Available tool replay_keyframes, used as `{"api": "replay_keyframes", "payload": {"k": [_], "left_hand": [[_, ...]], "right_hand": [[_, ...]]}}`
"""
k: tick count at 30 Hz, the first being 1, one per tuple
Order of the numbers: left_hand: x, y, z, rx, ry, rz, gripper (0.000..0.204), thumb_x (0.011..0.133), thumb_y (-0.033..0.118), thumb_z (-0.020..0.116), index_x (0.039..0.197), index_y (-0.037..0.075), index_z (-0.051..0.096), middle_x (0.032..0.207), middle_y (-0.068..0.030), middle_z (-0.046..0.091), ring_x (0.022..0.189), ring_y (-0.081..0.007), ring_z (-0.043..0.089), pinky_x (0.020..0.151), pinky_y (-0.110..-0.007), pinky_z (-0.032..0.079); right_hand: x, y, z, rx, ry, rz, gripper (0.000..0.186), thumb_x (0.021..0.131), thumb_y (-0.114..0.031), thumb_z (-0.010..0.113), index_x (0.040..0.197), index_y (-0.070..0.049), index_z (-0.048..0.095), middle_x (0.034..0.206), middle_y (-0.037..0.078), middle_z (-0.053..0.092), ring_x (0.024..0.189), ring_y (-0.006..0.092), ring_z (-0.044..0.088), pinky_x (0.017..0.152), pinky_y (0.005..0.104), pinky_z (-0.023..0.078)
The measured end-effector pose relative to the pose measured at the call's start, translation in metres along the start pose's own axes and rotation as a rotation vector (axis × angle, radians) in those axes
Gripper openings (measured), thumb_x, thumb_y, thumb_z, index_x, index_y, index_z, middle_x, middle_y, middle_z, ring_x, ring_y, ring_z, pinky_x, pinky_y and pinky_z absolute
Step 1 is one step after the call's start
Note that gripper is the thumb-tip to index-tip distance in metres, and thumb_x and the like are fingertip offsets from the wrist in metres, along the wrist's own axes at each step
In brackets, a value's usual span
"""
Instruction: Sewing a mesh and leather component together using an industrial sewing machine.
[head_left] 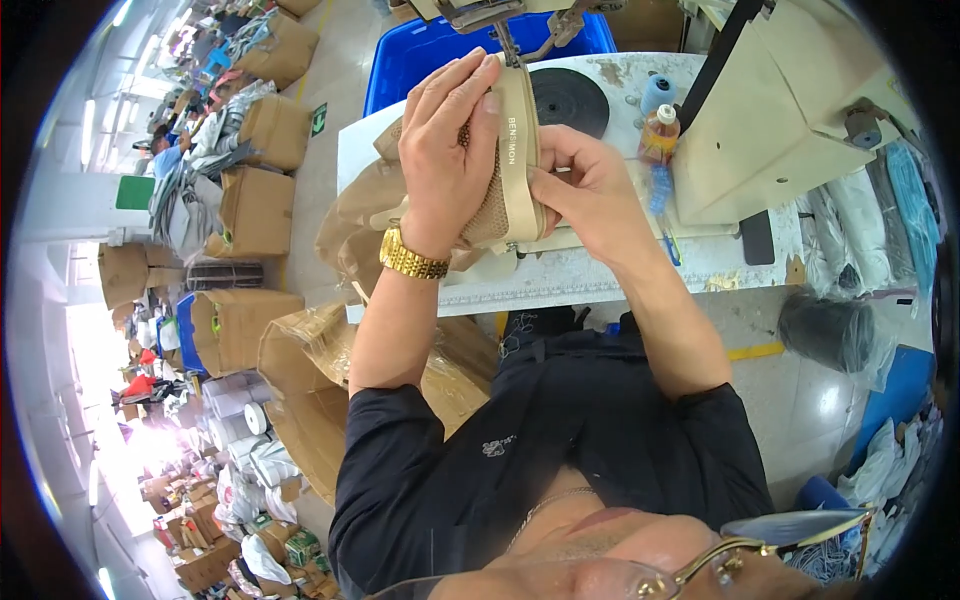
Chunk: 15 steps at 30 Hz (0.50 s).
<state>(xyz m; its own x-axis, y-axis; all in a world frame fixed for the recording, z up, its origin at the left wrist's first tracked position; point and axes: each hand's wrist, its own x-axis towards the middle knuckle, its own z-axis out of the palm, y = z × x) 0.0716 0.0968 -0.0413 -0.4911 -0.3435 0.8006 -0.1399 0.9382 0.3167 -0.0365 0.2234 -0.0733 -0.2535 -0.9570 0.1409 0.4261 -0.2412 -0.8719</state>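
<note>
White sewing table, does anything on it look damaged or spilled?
Yes, wear: the white table's front right corner shows brown where the surface seems chipped, and similar patches mark its far edge near the blue spool. I see no obvious spill; the bottle is capped.

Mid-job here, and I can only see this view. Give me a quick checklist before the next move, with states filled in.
1. Left grip well clear of the needle assembly: not ok, fingertips sit close beside it.
2. Right grip on the beige band: ok, thumb and fingers pinch its edge.
3. Band's far end seated under the needle: cannot tell, too small.
4. Gold watch free of the brown fabric: cannot tell, they show close together.
5. Bottle capped: ok, white cap on.
</note>
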Motion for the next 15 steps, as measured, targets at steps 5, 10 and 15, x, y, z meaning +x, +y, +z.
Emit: {"api": "replay_keyframes", "payload": {"k": [5,10,15], "left_hand": [[-0.005,0.016,-0.008,0.204,0.124,0.112,0.013,0.082,0.011,0.071,0.094,0.005,0.072,0.096,-0.0094,0.068,0.094,-0.0277,0.062,0.084,-0.036,0.049],[-0.008,0.048,-0.024,0.084,-0.176,-0.091,0.017,0.079,0.015,0.073,0.077,0.005,0.058,0.073,-0.0065,0.058,0.072,-0.0267,0.056,0.068,-0.038,0.045],[-0.008,0.049,-0.024,0.038,-0.369,-0.26,0.02,0.081,0.015,0.068,0.077,0.005,0.052,0.068,-0.0097,0.053,0.066,-0.0285,0.054,0.063,-0.038,0.042]], "right_hand": [[-0.002,-0.003,-0.002,-0.054,0.028,-0.047,0.033,0.089,-0.002,0.064,0.121,0.0,0.059,0.082,0.0,0.061,0.064,0.0052,0.059,0.051,0.0205,0.049],[-0.01,-0.005,-0.002,-0.175,0.033,-0.109,0.037,0.089,0.0,0.063,0.125,0.0,0.058,0.08,-0.001,0.058,0.065,0.003,0.055,0.053,0.0194,0.047],[-0.012,-0.005,0.0,-0.132,0.021,-0.113,0.04,0.088,0.002,0.062,0.127,-0.001,0.057,0.079,-0.001,0.057,0.065,0.0029,0.055,0.054,0.0193,0.047]]}}
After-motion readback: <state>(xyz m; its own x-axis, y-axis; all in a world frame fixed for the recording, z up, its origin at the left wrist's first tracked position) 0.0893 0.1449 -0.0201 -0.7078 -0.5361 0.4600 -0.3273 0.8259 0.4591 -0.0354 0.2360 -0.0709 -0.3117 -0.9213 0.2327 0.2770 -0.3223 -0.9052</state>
